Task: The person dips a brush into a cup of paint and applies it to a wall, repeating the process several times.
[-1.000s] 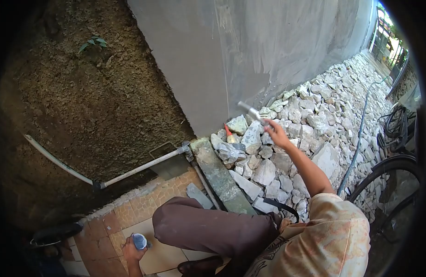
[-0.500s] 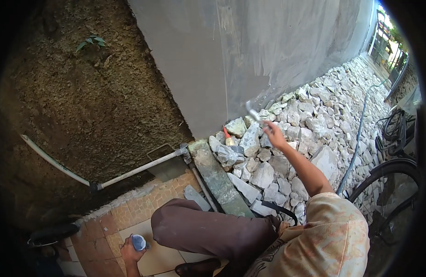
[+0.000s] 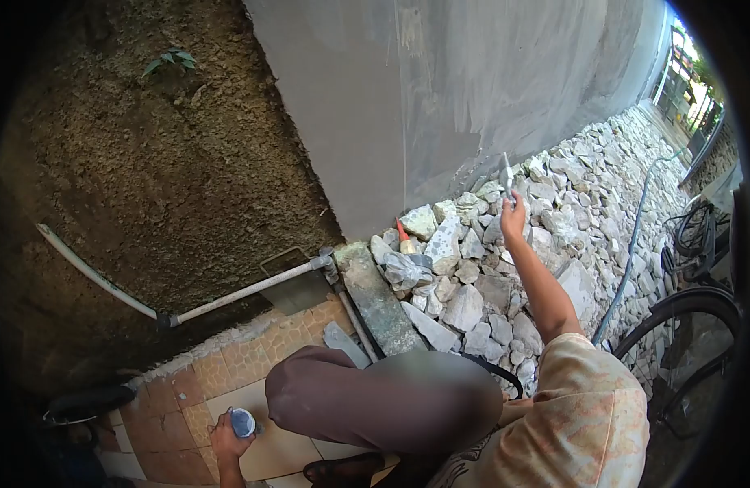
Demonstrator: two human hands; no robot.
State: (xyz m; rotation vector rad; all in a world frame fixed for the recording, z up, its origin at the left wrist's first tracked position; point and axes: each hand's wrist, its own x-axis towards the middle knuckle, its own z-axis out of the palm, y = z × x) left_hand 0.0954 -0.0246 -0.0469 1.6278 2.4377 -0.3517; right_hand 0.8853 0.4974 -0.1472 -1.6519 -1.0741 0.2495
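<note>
Wall: the smooth grey plastered wall (image 3: 472, 89) is the landmark; it rises behind everything, and its left edge meets a rough brown earth bank (image 3: 147, 138).
Rubble: a long heap of pale broken stones (image 3: 570, 195) runs along the foot of the wall, probably piled there as fill.
Bicycle: a dark bicycle wheel (image 3: 684, 325) stands on the far side of the heap from the wall.
Floor: a patch of tan and cream tiled floor (image 3: 253, 366) lies below the wall's left corner; the person crouches on it.
Slab: a grey-green flat stone slab (image 3: 379, 297) slopes from the wall's corner down to the tiles, edging the rubble.
Pipe: a thin white plastic pipe (image 3: 245, 293) runs along the earth bank to a joint at that corner.
Hose: a thin blue-grey hose (image 3: 631, 244) trails over the stones.
Right hand: the right hand (image 3: 513, 218) is stretched out over the rubble close to the wall, its grip closed on a small grey metal tool (image 3: 506, 173) whose tip points up at the plaster, seemingly to work the surface.
Left hand: the left hand (image 3: 227, 439) rests low on the tiles, far from the wall, its grip closed around a small round blue-white container (image 3: 243, 423), kept within reach.
</note>
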